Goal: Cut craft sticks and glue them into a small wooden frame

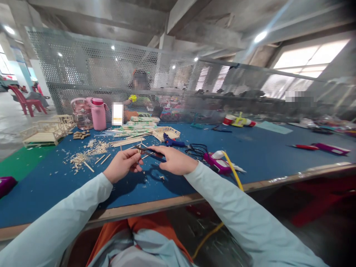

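My left hand (125, 163) is closed, its fingertips pinching a thin wooden stick (141, 142) above the blue table. My right hand (176, 160) is wrapped round the dark handles of a pair of pliers (155, 154). The pliers' dark jaws reach left to the stick at my left fingertips; whether they bite on it I cannot tell. Just beyond my hands lies a blue glue gun (174, 141), and behind it a small frame (167, 133) built of pale sticks. To the left of my left hand are wood chips (83, 155) and loose sticks (105, 159).
Wrapped stick bundles (136, 128), a pink bottle (98, 115) and a clear jug (82, 114) stand at the back. Stick models (41, 135) sit far left. Right are a purple power strip (218, 163) with a yellow cable (233, 170) and a paper cup (228, 119). A mesh screen (91, 74) borders the table.
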A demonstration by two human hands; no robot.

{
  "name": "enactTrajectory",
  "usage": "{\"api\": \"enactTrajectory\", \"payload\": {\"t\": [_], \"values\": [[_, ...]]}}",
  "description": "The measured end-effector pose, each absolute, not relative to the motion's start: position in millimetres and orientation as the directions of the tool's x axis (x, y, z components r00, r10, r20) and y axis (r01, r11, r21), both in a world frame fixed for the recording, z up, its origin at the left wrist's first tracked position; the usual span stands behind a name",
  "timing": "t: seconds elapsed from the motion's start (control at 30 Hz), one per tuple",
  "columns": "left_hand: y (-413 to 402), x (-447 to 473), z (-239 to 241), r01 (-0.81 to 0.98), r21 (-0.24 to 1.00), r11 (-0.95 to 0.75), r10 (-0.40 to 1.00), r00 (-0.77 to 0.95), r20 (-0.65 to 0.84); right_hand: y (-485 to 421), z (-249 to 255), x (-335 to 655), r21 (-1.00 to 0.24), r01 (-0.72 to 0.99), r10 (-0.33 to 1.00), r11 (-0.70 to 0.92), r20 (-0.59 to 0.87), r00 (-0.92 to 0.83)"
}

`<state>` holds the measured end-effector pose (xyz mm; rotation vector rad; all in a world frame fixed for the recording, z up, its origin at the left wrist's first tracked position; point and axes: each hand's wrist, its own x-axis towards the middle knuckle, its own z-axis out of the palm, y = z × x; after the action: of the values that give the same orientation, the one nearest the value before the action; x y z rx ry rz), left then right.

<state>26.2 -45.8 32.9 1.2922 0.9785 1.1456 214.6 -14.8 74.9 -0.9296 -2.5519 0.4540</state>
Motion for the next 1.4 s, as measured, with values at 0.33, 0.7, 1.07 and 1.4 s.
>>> {"api": "enactTrajectory", "payload": {"t": [0.33, 0.7, 1.07, 1.4], "values": [[-44.1, 24.2, 27.5, 0.078, 0.975, -0.209, 0.965, 0.176, 0.193, -13.1, 68.8, 213.3, -0.405, 0.575, 0.696, 0.711, 0.290, -0.657], [-49.5, 31.0, 17.2, 0.382, 0.838, -0.390, 0.918, 0.090, 0.386, -14.3, 56.1, 209.6, -0.464, 0.539, 0.688, 0.703, 0.252, -0.680], [-49.4, 23.8, 26.1, 0.573, 0.684, -0.450, 0.848, 0.035, 0.529, -18.9, 32.5, 195.4, -0.316, 0.638, 0.700, 0.702, 0.468, -0.539], [-47.3, 18.6, 30.5, 0.662, 0.621, -0.419, 0.832, 0.007, 0.554, -26.5, 38.5, 182.6, -0.096, 0.797, 0.742, 0.597, 0.444, -0.503]]}}
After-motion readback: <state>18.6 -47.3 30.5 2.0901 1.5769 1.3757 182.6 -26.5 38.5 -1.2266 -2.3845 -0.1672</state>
